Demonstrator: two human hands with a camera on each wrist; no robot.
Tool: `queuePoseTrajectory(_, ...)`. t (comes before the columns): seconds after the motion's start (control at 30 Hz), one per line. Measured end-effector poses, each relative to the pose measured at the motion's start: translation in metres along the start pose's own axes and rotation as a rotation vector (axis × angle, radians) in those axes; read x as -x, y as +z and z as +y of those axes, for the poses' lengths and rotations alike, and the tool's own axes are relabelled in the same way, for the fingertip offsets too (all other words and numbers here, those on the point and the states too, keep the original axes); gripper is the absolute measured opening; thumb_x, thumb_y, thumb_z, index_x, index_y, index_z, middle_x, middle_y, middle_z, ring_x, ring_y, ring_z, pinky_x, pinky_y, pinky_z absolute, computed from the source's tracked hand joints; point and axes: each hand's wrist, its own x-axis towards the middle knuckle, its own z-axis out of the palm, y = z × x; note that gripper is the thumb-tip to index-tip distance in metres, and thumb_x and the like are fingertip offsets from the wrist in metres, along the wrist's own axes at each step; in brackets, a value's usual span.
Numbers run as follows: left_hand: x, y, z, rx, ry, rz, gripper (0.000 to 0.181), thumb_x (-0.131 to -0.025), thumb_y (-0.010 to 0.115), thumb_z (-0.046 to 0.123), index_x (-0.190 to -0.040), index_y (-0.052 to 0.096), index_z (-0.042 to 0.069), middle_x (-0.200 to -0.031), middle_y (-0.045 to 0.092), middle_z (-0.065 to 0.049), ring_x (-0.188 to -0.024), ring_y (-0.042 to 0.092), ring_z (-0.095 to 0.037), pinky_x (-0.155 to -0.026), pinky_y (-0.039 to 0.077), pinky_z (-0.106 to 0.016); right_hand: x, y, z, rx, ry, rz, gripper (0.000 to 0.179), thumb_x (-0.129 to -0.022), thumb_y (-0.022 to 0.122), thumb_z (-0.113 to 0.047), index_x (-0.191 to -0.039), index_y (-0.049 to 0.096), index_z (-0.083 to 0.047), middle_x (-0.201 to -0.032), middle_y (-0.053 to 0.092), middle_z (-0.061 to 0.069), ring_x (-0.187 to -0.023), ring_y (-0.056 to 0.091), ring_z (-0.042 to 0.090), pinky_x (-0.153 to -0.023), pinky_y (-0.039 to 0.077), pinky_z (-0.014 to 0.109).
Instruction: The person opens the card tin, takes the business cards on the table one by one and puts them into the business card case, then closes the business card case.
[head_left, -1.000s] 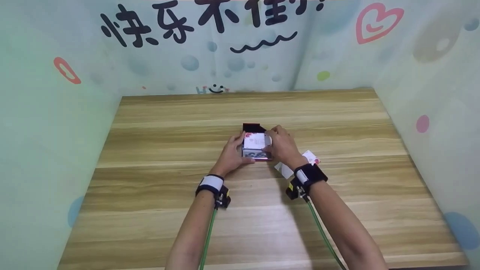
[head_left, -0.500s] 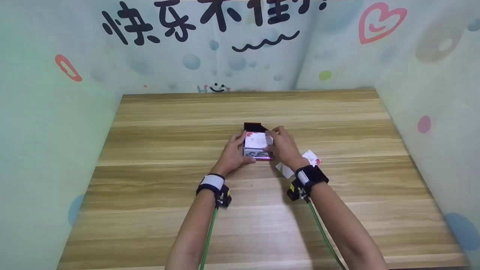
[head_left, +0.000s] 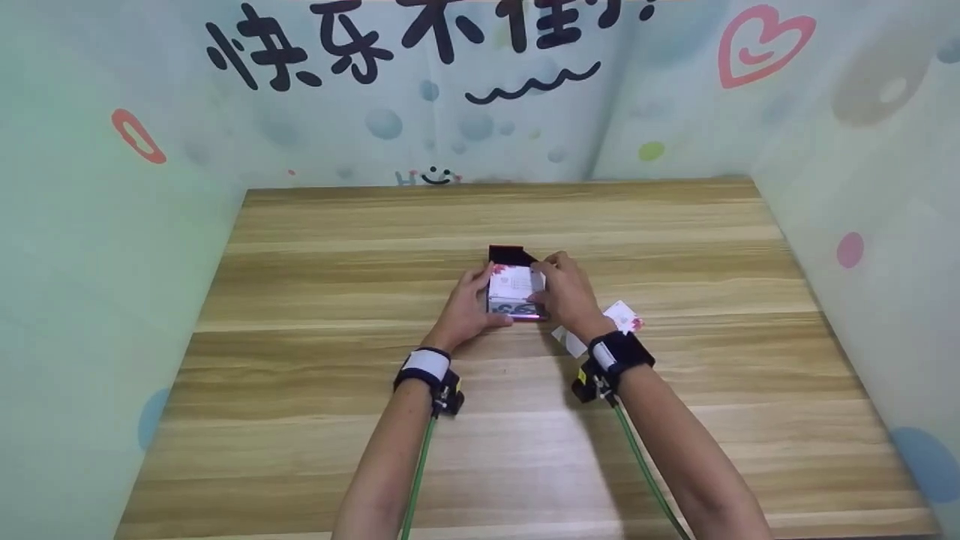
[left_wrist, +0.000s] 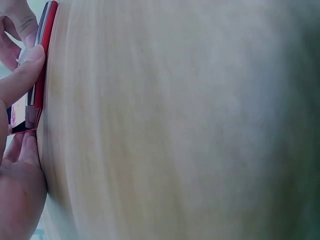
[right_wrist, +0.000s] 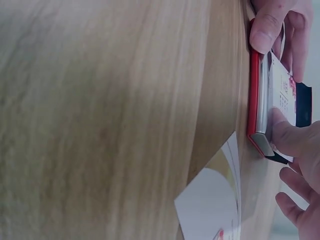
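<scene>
A business card case (head_left: 517, 309) lies on the table with its black flap (head_left: 507, 255) raised at the far side. Its red outer edge (right_wrist: 254, 95) and silvery inner frame show in the right wrist view. A white business card (head_left: 513, 280) with pink flowers sits in the case. My left hand (head_left: 463, 309) grips the left side, its thumb along the near edge and fingers toward the far side. With my right hand (head_left: 571, 296), I hold the card's right edge, thumb on its face. The fingertips behind it are partly hidden.
Loose white cards (head_left: 624, 315) lie beneath and beside my right wrist; the right wrist view shows these cards (right_wrist: 212, 200) overlapping. Both wrists carry strapped cameras with green cables (head_left: 420, 472). Printed panels (head_left: 480, 127) enclose the wooden table (head_left: 337, 255) at the back and sides.
</scene>
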Motion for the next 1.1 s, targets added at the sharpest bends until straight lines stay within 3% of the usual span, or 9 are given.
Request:
queuePoseTrajectory(0.27,-0.001,0.000,-0.001,-0.061,-0.009,0.000,0.108,-0.068,0.092,0.019,-0.156,0.030,0.008,-0.158,0.034,-0.019,-0.146,0.035,-0.037,-0.126,0.025,-0.042,-0.001,0.003,0.000,-0.011,-0.026,0.010,0.049,-0.081,0.079,-0.005,-0.129,0.066,-0.002,-0.123,0.058,0.023,-0.108,0.060,0.039,-0.094,0.052,0.048)
queuePoseTrajectory(0.7,-0.002,0.000,0.000,-0.050,-0.025,-0.003,0.108,-0.069,0.092,0.019,-0.156,0.029,0.008,-0.159,0.033,-0.017,-0.147,0.033,-0.034,-0.126,0.023,-0.041,0.002,0.004,-0.001,-0.010,-0.025,0.008,0.046,-0.083,0.075,0.001,-0.128,0.067,-0.001,-0.119,0.059,0.024,-0.109,0.060,0.040,-0.096,0.052,0.049)
queuePoseTrajectory(1.1,0.000,0.000,0.001,-0.023,-0.041,-0.001,0.110,-0.068,0.092,0.017,-0.157,0.028,0.012,-0.159,0.032,-0.017,-0.148,0.032,-0.035,-0.126,0.024,-0.042,0.012,0.006,-0.004,0.002,-0.010,-0.035,0.025,-0.092,0.063,0.001,-0.115,0.073,-0.001,-0.114,0.060,0.020,-0.103,0.063,0.039,-0.092,0.055,0.047)
